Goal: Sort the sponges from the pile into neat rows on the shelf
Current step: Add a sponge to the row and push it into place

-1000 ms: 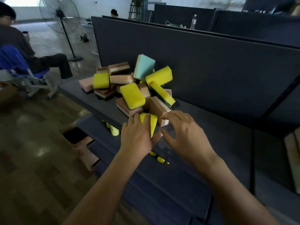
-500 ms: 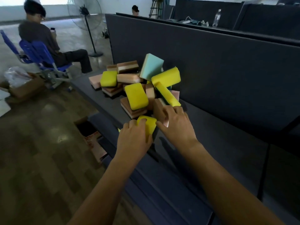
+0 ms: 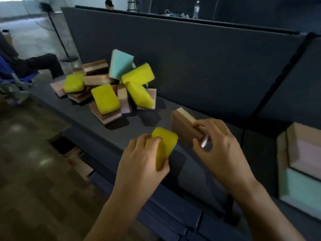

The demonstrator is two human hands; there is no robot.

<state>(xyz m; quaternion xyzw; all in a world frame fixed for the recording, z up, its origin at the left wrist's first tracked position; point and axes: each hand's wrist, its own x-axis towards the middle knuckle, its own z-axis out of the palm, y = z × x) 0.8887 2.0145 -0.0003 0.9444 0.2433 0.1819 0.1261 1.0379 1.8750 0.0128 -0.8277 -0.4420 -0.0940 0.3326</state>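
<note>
1. Pile: yellow, brown-layered and one teal sponge, jumbled on the dark shelf.
2. Yellow sponge: tilted, gripped by left hand near the shelf's front.
3. Brown sponge: on edge, pinched by right hand, right of pile.

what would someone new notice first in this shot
The jumbled pile of sponges on the dark shelf, left of centre, with bright yellow ones and a teal sponge sticking up at the back. In front, the left hand holds a yellow sponge and the right hand a brown sponge, both apart from the pile.
</note>
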